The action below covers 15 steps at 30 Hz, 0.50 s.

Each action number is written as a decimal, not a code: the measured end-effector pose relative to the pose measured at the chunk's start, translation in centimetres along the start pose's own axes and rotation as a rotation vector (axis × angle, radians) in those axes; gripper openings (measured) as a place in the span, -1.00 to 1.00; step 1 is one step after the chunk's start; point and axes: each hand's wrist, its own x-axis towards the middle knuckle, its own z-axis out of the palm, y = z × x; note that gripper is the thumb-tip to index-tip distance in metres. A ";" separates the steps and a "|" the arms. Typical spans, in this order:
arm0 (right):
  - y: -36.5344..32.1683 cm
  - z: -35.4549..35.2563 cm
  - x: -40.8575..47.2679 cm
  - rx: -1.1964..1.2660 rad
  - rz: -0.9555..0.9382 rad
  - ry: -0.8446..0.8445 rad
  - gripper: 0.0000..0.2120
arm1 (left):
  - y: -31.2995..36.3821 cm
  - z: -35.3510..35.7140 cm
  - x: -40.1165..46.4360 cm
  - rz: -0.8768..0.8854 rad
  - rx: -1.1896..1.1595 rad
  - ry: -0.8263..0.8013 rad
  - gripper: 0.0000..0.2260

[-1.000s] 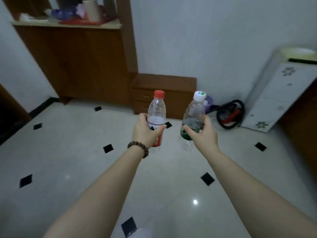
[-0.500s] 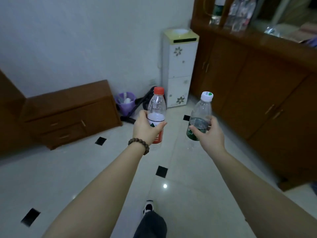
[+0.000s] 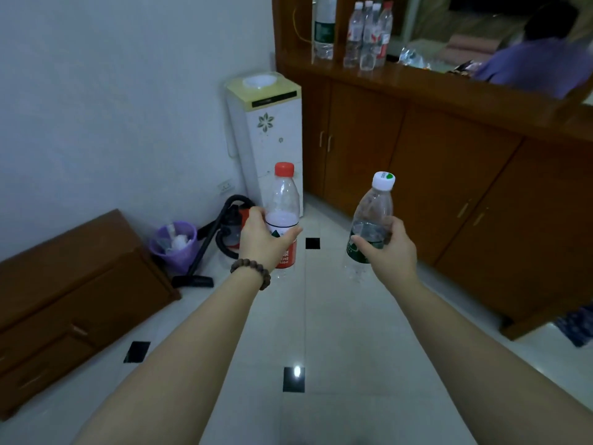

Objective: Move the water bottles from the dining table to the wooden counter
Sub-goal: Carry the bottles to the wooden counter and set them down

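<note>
My left hand (image 3: pixel 261 244), with a bead bracelet on the wrist, grips a red-capped water bottle (image 3: pixel 283 200) with a red label, held upright over the floor. My right hand (image 3: pixel 386 252) grips a white-capped water bottle (image 3: pixel 373 208) with a green label, tilted slightly right. The wooden counter (image 3: pixel 417 86) runs along the upper right, above cupboard doors. Several water bottles (image 3: pixel 367 33) stand on its left end, beside a taller bottle (image 3: pixel 323 30) with a green label.
A white water dispenser (image 3: pixel 266 130) stands in the corner left of the counter. A vacuum cleaner (image 3: pixel 224 232) and a purple bin (image 3: pixel 175 244) sit by the wall. A low wooden drawer unit (image 3: pixel 64 300) is at left. A person in purple (image 3: pixel 539 65) shows at upper right.
The view has swung right: the counter and its bottles have come closer and more into sight. Both hands still hold their bottles in front of me.
</note>
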 end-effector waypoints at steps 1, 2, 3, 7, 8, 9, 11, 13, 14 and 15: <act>0.0 0.2 1.1 -0.004 0.009 0.016 -0.42 | 0.1 0.4 1.5 0.003 0.005 -0.013 -0.52; 0.2 0.2 2.3 -0.006 0.018 0.030 -0.43 | 0.2 0.9 2.8 0.009 0.011 -0.022 -0.51; 0.3 0.3 3.4 -0.009 0.025 0.043 -0.43 | 0.3 1.6 4.2 0.015 0.013 -0.029 -0.51; 1.3 0.3 8.2 -0.021 0.047 0.086 -0.44 | 0.6 4.9 9.7 0.049 0.015 -0.068 -0.50; 1.6 0.3 9.6 -0.022 0.054 0.095 -0.44 | 0.7 5.9 11.1 0.054 0.015 -0.080 -0.50; 2.0 0.4 11.0 -0.025 0.060 0.103 -0.45 | 0.9 7.0 12.5 0.060 0.015 -0.090 -0.50; 2.6 0.5 14.5 -0.026 0.059 0.118 -0.45 | 1.4 9.3 15.7 0.071 0.015 -0.116 -0.51; 3.2 0.5 18.5 -0.024 0.054 0.128 -0.45 | 2.5 11.8 19.2 0.079 0.010 -0.143 -0.53; 3.4 0.4 20.8 -0.023 0.051 0.134 -0.44 | 3.2 13.2 21.1 0.083 0.003 -0.156 -0.54; 3.5 0.4 23.2 -0.025 0.049 0.140 -0.44 | 4.0 14.5 23.1 0.089 -0.004 -0.165 -0.54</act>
